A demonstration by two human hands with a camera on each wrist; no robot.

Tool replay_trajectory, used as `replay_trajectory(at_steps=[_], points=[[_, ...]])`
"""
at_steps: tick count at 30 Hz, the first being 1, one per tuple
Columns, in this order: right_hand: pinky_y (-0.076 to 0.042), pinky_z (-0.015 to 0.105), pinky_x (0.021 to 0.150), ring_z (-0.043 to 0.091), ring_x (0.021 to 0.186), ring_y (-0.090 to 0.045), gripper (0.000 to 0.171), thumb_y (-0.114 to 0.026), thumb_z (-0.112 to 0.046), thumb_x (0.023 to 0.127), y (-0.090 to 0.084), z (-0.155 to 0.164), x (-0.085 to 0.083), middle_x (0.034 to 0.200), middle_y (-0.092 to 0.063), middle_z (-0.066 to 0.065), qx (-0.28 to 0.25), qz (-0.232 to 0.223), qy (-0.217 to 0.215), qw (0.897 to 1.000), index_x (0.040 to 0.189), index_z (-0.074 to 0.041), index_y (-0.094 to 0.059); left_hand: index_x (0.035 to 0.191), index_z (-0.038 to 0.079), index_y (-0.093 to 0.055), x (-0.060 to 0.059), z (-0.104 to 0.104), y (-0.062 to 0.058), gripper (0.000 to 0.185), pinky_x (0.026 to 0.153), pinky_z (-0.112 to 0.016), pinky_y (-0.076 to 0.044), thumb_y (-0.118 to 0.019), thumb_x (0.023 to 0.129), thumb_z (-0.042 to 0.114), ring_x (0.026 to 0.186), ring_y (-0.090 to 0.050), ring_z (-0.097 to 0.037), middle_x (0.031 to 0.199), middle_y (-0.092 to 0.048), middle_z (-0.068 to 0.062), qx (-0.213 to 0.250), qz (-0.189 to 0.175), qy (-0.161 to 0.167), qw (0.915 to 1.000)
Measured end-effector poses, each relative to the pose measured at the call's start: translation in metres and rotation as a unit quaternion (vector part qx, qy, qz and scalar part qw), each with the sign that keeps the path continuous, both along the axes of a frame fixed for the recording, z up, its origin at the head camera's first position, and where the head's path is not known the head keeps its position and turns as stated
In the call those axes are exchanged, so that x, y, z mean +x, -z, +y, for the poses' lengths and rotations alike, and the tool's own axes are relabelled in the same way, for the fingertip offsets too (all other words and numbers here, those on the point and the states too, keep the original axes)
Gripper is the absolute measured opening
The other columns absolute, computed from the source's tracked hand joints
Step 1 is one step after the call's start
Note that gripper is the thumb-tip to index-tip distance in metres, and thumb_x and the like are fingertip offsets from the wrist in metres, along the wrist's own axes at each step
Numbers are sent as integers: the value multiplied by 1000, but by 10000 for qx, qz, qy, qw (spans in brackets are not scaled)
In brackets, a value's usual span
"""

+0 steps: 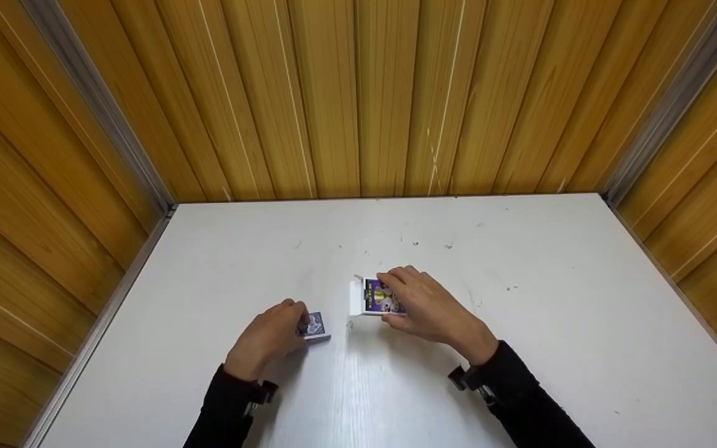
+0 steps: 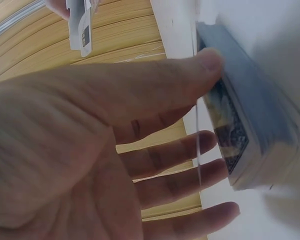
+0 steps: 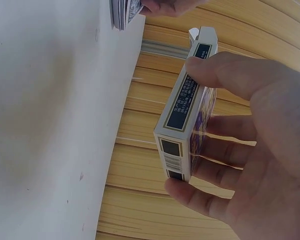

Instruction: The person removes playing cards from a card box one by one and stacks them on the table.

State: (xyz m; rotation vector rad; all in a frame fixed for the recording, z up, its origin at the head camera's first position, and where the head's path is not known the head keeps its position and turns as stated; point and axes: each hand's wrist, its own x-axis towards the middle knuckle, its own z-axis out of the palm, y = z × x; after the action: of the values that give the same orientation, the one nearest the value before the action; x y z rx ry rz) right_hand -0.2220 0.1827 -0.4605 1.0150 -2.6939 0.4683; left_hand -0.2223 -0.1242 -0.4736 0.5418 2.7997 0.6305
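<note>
My left hand [image 1: 271,336] is at a deck of playing cards [image 1: 315,325] on the white table, left of the middle. Blue patterned backs face up, and in the left wrist view the thumb touches one long side of the deck [image 2: 255,90] while the other fingers reach to its far side. The right hand [image 1: 427,305] grips a purple and white card box [image 1: 380,295] between thumb and fingers. Its open end, with a white flap [image 1: 356,297], points left toward the deck. Dark print panels and a barcode show on the box [image 3: 177,115] in the right wrist view.
The white table [image 1: 520,249] bears small dark scuff marks beyond the hands. Wood-patterned panels [image 1: 358,99] close off the back and both sides, with grey metal posts [image 1: 109,106] at the corners. Both black sleeves carry wrist cameras.
</note>
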Motion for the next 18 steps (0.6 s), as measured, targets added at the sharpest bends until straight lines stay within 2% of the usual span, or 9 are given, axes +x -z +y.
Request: replay_trajectory(at_steps=[5, 18], points=[[-50, 43, 98, 26, 118, -57, 69, -81, -34, 89, 1, 0, 0, 130, -61, 13, 52, -4, 14, 10000, 143, -1, -54, 103, 7, -65, 0, 1, 3, 31, 81, -41, -51, -84, 80, 1, 86, -55, -19, 95, -58, -2, -25, -1, 15, 10000], [-50, 43, 99, 27, 119, -57, 69, -82, -33, 89, 0, -1, 1, 131, -61, 13, 100, -109, 39, 9999, 142, 0, -54, 96, 3, -59, 4, 6, 9, 30, 70, -38, -47, -83, 79, -4, 78, -49, -19, 87, -51, -4, -153, 316, 47, 9994]])
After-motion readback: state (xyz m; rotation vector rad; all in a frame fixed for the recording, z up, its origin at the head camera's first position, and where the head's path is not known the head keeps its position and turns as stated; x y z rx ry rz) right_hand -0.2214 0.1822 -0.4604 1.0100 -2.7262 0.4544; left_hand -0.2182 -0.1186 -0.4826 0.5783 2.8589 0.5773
